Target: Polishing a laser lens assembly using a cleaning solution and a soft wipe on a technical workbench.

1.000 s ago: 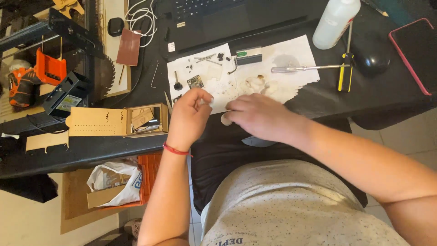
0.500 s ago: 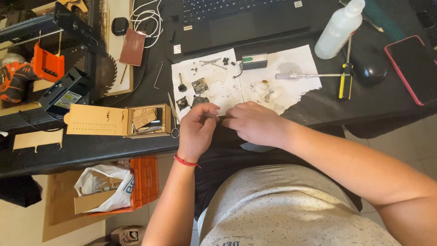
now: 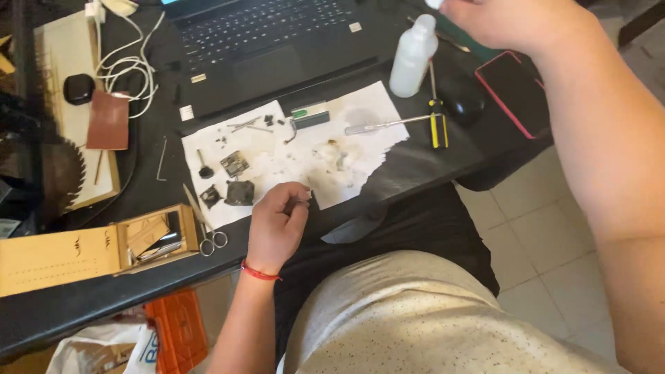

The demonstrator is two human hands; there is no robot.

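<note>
Dark and crowded, the bench (image 3: 443, 163) is carrying a sheet of white paper (image 3: 277, 156) spread before a black laptop (image 3: 270, 48), with small dismantled parts lying across it. The person is sitting close, and the left hand (image 3: 277, 225) is resting at the paper's near edge with its fingers curled in, pinching what looks like a small dark part (image 3: 309, 201) between thumb and fingertips; just what it is I cannot tell. The right hand (image 3: 509, 21) is lifted well away at the far right, hovering above the white plastic bottle (image 3: 412, 59); its fingers are bunched around something pale at the frame's top edge, perhaps the bottle's cap, though that is cut off. By the look of it, a cleaning or oiling step is under way on the stripped pieces, and the next move would call for bringing the bottle and the pinched part together steadily. A yellow-handled screwdriver (image 3: 436, 114) is lying beside the bottle, and scissors (image 3: 204, 225) are sitting left of the curled hand, near a wooden box (image 3: 90, 249).
</note>
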